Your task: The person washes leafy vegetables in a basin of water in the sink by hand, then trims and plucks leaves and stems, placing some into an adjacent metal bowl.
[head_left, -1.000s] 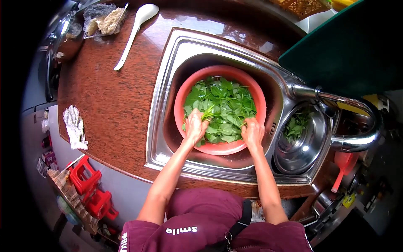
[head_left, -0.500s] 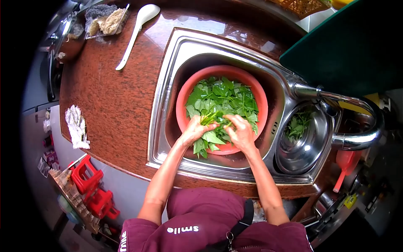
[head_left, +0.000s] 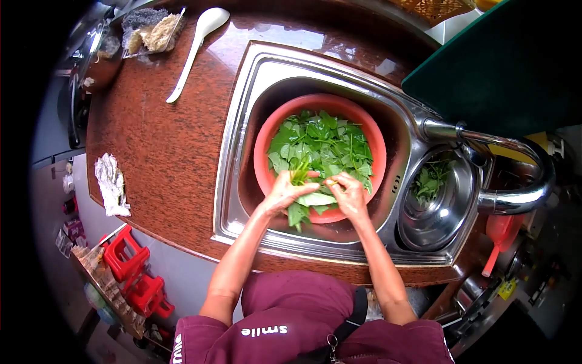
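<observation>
A round red basin point(head_left: 381, 159) full of green leaves point(head_left: 327, 136) sits in the larger sink bowl. Over the basin's near left part, my left hand point(head_left: 284, 192) is closed around a bunch of leafy stems point(head_left: 299, 175), whose leaves hang over the near rim. Just to its right, my right hand point(head_left: 350, 195) pinches a thin stem between thumb and finger. In the smaller sink bowl at the right stands a metal bowl point(head_left: 429, 225) with some green leaves point(head_left: 431, 181) inside.
A curved chrome faucet point(head_left: 524, 203) reaches over the right side of the sink point(head_left: 225, 203). On the brown counter point(head_left: 148, 133) lie a white ladle point(head_left: 193, 57), a crumpled cloth point(head_left: 111, 184) and a bag point(head_left: 159, 31). A dark green board point(head_left: 479, 73) stands behind. Red stools point(head_left: 128, 255) are at lower left.
My right hand has closed from a looser shape into a pinch on a stem. The leaves hanging from my left hand have shifted slightly.
</observation>
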Action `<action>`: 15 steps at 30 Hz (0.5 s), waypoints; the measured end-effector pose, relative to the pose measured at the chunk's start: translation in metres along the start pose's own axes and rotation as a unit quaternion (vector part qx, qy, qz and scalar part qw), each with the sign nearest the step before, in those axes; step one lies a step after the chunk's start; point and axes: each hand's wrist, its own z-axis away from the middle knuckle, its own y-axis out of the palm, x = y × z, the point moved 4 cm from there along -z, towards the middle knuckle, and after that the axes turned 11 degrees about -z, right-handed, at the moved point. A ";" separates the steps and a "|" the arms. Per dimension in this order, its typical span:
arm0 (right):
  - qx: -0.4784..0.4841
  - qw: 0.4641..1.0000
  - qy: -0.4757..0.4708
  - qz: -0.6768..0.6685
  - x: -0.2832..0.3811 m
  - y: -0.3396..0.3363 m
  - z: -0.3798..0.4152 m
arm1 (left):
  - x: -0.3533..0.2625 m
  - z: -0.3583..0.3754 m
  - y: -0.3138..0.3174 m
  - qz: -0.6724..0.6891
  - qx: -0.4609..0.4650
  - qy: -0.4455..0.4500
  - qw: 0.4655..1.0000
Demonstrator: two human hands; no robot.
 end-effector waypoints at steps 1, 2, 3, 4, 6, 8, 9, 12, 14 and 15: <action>0.009 0.998 -0.041 0.044 0.005 0.008 0.000 | -0.001 0.000 0.010 0.063 -0.022 -0.008 0.998; 0.021 0.992 -0.065 0.104 0.011 0.016 0.001 | -0.007 0.002 0.016 0.086 -0.032 0.004 0.996; 0.014 0.993 -0.093 0.067 0.016 0.023 0.002 | -0.005 0.001 0.018 0.111 -0.046 -0.002 0.993; 0.007 0.992 -0.120 0.030 0.019 0.027 0.002 | -0.002 0.000 0.018 0.136 -0.060 -0.007 0.989; 0.039 0.995 -0.086 0.034 0.011 0.027 0.000 | 0.005 0.000 0.018 0.172 -0.063 -0.021 0.983; 0.107 0.993 0.011 0.050 0.008 0.021 0.000 | 0.010 0.004 0.016 0.214 -0.057 -0.051 0.974; 0.082 0.994 0.066 -0.009 0.002 0.019 0.001 | 0.009 0.004 0.012 0.202 -0.073 -0.043 0.976; -0.023 0.959 0.125 -0.255 -0.017 -0.001 0.002 | 0.003 0.005 -0.003 0.217 -0.090 -0.009 0.972; -0.039 0.942 0.121 -0.311 -0.018 -0.017 -0.001 | -0.003 0.005 -0.014 0.195 -0.089 0.041 0.976; -0.040 0.923 0.139 -0.358 -0.019 -0.022 -0.001 | -0.006 0.007 -0.020 0.180 -0.071 0.023 0.981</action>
